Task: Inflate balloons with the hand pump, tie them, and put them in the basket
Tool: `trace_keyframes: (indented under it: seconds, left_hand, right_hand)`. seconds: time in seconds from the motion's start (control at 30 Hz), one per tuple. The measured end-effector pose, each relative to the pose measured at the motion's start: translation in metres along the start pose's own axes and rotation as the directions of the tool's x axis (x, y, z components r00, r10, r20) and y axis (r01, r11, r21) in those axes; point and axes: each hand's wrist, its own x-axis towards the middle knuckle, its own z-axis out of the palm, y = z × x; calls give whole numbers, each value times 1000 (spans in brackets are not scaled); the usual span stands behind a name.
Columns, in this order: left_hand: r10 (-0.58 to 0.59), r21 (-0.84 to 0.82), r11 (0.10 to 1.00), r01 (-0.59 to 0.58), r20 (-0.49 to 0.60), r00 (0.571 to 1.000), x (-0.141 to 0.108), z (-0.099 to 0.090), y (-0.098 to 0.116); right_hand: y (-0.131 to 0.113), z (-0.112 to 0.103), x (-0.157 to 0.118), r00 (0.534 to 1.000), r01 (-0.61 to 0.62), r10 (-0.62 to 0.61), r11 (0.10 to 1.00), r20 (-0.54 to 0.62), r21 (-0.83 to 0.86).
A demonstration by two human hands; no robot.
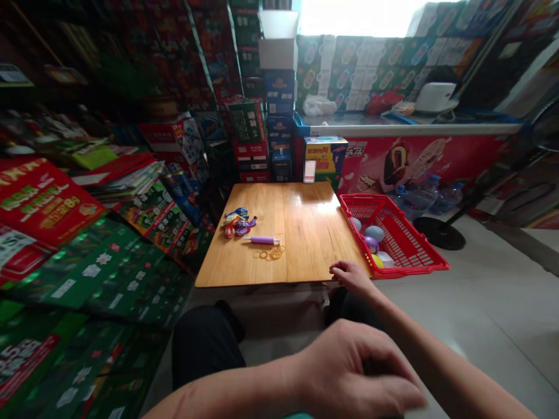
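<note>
My left hand is large in the foreground, reaching across from the left, its fingers curled and the thumb bent toward them. What it holds, if anything, is hidden. A small teal patch shows under the left wrist, cut off by the bottom edge. My right hand is at the table's near right edge, fingers closed together; nothing can be made out in them. On the wooden table, left of it, lie a purple tube-shaped tool with a thin tip, several yellowish rubber bands and a heap of crinkled colourful packets.
A red basket at the table's right holds grey, purple and yellow balls and a whitish box. Stacked green cartons stand on the left. Behind are boxes and a red-fronted freezer. Water bottles and a fan base stand right.
</note>
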Motion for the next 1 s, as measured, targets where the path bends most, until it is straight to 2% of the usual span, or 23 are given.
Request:
trace_keyframes:
  seconds: [0.03,0.07,0.13,0.2,0.27,0.3,0.33,0.37,0.4,0.5,0.57,0.6,0.67,0.7,0.8,0.9,0.97,1.0]
  left_hand:
    - [-49,-33,998,44,-151,987,3,-27,2]
    - [-107,-67,993,93,-250,962,4,-52,0]
    - [-171,-109,984,141,-353,920,1,-99,-13]
    - [-131,-17,990,140,-481,867,-3,-147,-35]
    - [-57,89,986,141,-618,784,-5,-201,-61]
    - [-18,130,980,153,-701,713,-6,-230,-72]
    - [33,182,967,178,-785,619,-7,-260,-83]
    - [110,235,950,207,-870,481,-10,-290,-92]
    - [156,256,940,225,-910,383,-14,-320,-100]
    - [243,271,919,287,-961,130,-37,-397,-125]
    - [298,267,893,363,-954,-32,-57,-436,-144]
    - [358,275,844,460,-928,-102,-66,-452,-153]
    - [419,283,773,568,-900,-123,-82,-476,-171]
    - [438,288,741,606,-892,-112,-87,-486,-178]
    - [437,297,678,673,-899,-43,-93,-508,-193]
    - [388,296,653,697,-921,27,-91,-519,-198]
    - [367,292,655,697,-929,45,-88,-521,-197]
    - [372,292,657,695,-927,39,-87,-520,-195]
  right_hand:
    - [-2,7,7,1000,-4,4,1000,8,9]
    - [-4,15,15,1000,-8,7,1000,16,19]
    - [-9,30,33,1000,-12,11,999,29,51]
    - [-15,45,55,999,-18,15,995,36,96]
    - [-23,60,81,999,-26,20,989,41,147]
    - [-27,67,95,999,-25,17,984,44,174]
    - [-33,74,109,999,-20,11,979,47,202]
    - [-38,80,123,999,-12,1,973,48,230]
    - [-43,86,138,999,-2,-10,966,45,258]
    - [-50,100,177,999,26,-36,946,23,323]
    - [-46,108,197,999,41,-47,938,9,345]
    - [-41,111,204,999,39,-41,939,-3,342]
    - [-32,118,215,1000,18,-11,953,-25,304]
    - [-28,120,219,999,7,2,961,-33,277]
    - [-23,127,225,999,12,-5,973,-34,230]
    - [-26,133,228,999,27,-22,974,-27,225]
    - [-29,135,230,1000,13,-9,974,-21,225]
    - [-30,136,231,1000,6,-1,973,-22,229]
